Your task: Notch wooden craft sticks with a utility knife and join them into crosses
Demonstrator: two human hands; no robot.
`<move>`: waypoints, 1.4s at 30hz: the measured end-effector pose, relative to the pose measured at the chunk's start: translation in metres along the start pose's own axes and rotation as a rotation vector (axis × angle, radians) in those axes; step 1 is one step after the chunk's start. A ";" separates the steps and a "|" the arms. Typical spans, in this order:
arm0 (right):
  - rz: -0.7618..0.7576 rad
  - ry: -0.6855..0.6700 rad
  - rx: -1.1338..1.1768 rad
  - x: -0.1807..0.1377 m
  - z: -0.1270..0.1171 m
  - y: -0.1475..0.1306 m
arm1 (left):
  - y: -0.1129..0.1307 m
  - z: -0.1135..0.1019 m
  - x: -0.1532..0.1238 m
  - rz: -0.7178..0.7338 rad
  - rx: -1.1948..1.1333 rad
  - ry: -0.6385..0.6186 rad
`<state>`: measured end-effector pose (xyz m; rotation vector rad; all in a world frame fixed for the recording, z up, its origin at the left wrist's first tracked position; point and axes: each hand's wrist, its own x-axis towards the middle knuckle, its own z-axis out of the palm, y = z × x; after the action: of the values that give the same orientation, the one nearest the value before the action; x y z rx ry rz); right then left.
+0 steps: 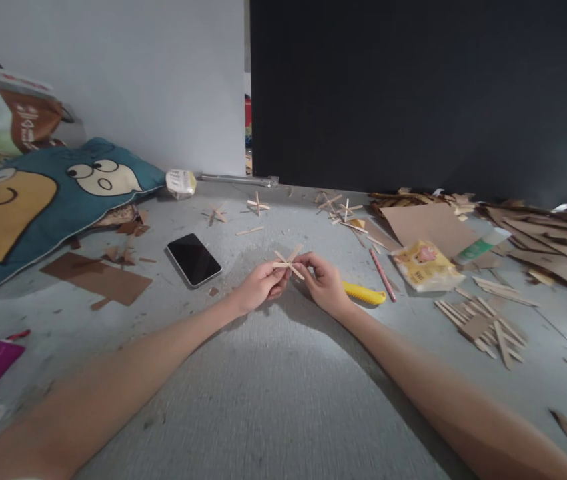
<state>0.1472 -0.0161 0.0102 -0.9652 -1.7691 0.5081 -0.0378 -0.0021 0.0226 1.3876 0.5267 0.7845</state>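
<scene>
Both arms reach out over a grey floor. My left hand (259,286) and my right hand (323,284) meet in the middle, each pinching a small star of crossed wooden sticks (287,261) held just above the floor. Fingers of both hands are closed on it. A yellow utility knife (365,293) lies just right of my right hand, and a pink pencil (381,273) lies beyond it.
A black phone (194,259) lies to the left. Finished stick stars (258,205) rest near the wall. Loose sticks (483,323), cardboard pieces (428,223), a yellow packet (422,265) and a glue tube (481,245) fill the right. A teal cushion (38,200) sits far left.
</scene>
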 end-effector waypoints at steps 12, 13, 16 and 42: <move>0.064 -0.016 0.141 -0.001 -0.001 -0.004 | 0.000 0.000 0.000 -0.038 -0.046 -0.029; 0.064 -0.013 0.144 -0.001 -0.001 -0.004 | 0.001 0.000 0.000 -0.039 -0.044 -0.031; 0.063 -0.013 0.149 -0.002 -0.001 -0.004 | 0.001 0.000 0.000 -0.037 -0.042 -0.026; 0.058 -0.016 0.096 -0.002 0.000 -0.003 | 0.000 0.007 -0.001 0.017 -0.023 0.047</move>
<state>0.1469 -0.0190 0.0112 -0.9496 -1.7188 0.6340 -0.0335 -0.0072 0.0229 1.3562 0.5414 0.8360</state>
